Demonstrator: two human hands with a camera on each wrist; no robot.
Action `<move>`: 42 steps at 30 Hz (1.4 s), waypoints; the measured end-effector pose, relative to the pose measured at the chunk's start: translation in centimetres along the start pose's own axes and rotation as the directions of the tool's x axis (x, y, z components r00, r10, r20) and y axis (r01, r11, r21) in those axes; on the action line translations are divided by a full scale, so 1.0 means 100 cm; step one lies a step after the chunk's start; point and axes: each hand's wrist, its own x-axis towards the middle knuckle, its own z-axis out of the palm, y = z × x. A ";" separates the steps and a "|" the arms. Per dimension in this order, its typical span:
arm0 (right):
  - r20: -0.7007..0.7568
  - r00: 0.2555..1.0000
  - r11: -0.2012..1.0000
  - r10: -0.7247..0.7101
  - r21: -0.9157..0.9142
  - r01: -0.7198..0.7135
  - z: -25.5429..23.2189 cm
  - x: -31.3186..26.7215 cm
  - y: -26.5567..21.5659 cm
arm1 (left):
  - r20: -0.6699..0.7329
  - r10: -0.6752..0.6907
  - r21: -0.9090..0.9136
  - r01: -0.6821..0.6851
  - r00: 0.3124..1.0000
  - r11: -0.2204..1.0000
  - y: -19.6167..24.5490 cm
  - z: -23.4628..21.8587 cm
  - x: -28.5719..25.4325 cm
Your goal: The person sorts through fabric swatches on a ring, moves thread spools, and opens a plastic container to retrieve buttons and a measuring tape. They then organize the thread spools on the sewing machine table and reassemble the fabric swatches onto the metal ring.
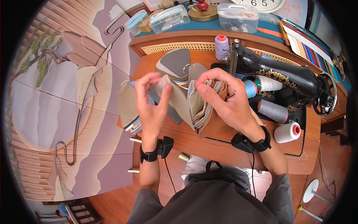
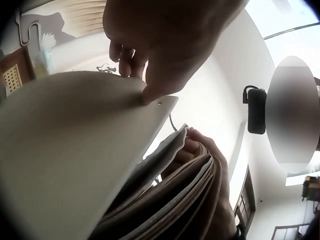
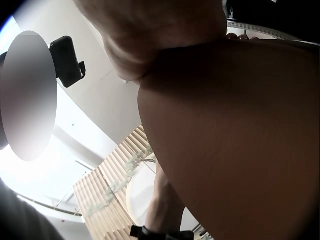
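Both hands are raised over the wooden table with a ring-bound bundle of swatches (image 1: 203, 109) spread between them. My left hand (image 1: 151, 112) pinches a beige swatch (image 1: 176, 100) near its top edge, thumb on the near face. In the left wrist view this swatch (image 2: 75, 140) stands apart from the rest, and a small hole shows near its corner. My right hand (image 1: 233, 104) grips the remaining layers near their upper end. A brown swatch (image 3: 230, 130) forms the outer face on that side and fills much of the right wrist view.
More swatches lie behind, including a grey one (image 1: 175, 59), and at the left (image 1: 126, 104). A black sewing machine (image 1: 278, 71) stands at the right, with a grey thread spool (image 1: 273, 111) and a white spool (image 1: 286, 133) nearby. Clear boxes (image 1: 238, 20) line the back shelf.
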 end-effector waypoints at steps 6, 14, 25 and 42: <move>-0.004 1.000 1.000 0.003 -0.008 -0.003 0.003 -0.002 -0.007 | -0.176 -0.059 -0.159 0.030 0.983 0.987 0.006 -0.002 0.008; -0.029 0.999 0.998 0.046 -0.035 -0.047 0.006 -0.001 -0.005 | -0.084 -0.039 -0.154 0.026 0.996 0.988 0.029 -0.008 0.000; -0.034 0.999 0.996 0.034 -0.076 -0.037 0.001 0.000 -0.010 | -0.048 0.203 0.136 -0.195 0.978 0.971 0.041 -0.008 -0.001; -0.113 0.993 1.000 -0.019 -0.022 0.017 0.007 -0.005 -0.004 | 0.207 -0.083 -0.742 0.212 0.975 0.636 0.039 0.010 -0.024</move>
